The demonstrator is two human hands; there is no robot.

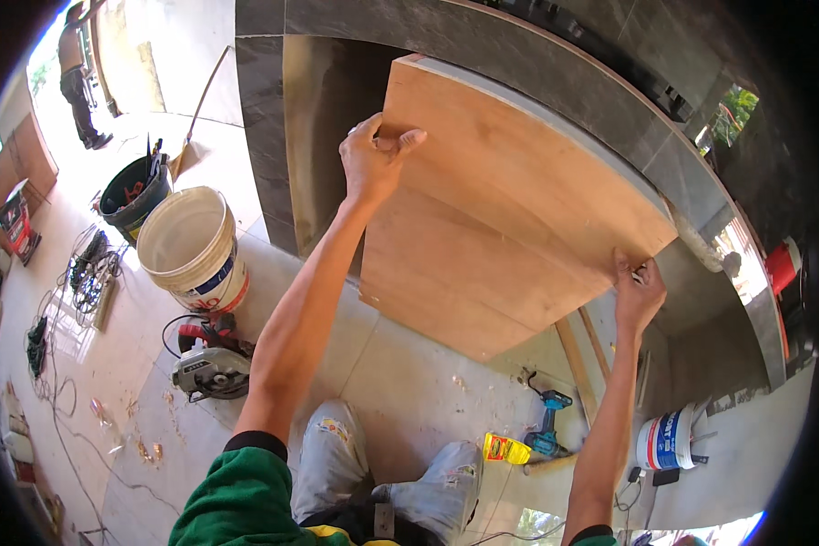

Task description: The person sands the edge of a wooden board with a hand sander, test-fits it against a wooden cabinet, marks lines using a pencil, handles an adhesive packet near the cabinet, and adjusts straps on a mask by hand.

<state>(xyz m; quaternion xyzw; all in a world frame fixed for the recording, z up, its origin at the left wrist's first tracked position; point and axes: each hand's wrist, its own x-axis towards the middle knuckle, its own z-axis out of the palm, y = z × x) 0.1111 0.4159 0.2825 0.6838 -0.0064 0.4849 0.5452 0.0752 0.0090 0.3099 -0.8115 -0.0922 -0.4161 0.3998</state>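
Note:
A light brown plywood panel (528,159) is in front of the opening under a dark tiled counter (364,27), its top edge close to the counter's front. My left hand (373,164) grips the panel's left edge, the thumb lying on its face. At the lower right corner, my right hand (639,291) holds the edge between thumb and fingers. Below the panel is another plywood surface (455,273), meeting it along a seam; whether the two are joined I cannot tell. Fingers behind the panel are hidden.
On the left stand a cream bucket (187,237), a black bucket (136,196) and a circular saw (211,364); cables (91,273) lie beyond. At right are a cordless drill (549,423), yellow packet (506,449), wood strips (575,359) and white pail (666,440). A person (75,77) stands far left.

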